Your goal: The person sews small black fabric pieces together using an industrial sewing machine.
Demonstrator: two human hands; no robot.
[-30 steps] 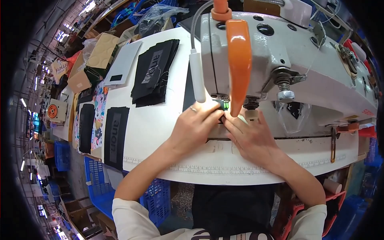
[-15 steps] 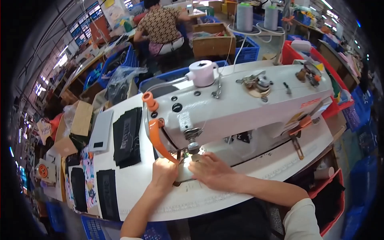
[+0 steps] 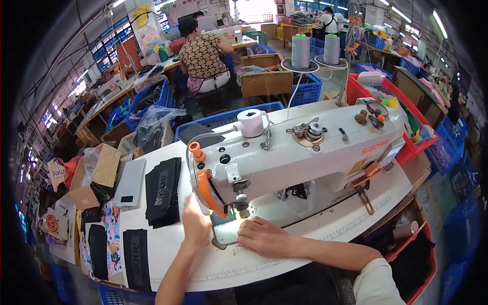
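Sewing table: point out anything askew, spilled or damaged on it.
The stack of black printed pieces, left of the sewing machine in the picture, looks slightly askew: its edges are uneven, not squared up. I see no clear spill or damage.

This place is a sewing workshop: it has a sewing machine (image 3: 290,160), large thread cones (image 3: 300,53), piled black cloth (image 3: 161,198), and many blue crates (image 3: 306,92).

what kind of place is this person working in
Most likely a sewing workshop or small garment factory: there's a big sewing machine in front, tall thread cones behind it, and a stack of black cloth pieces on the left.
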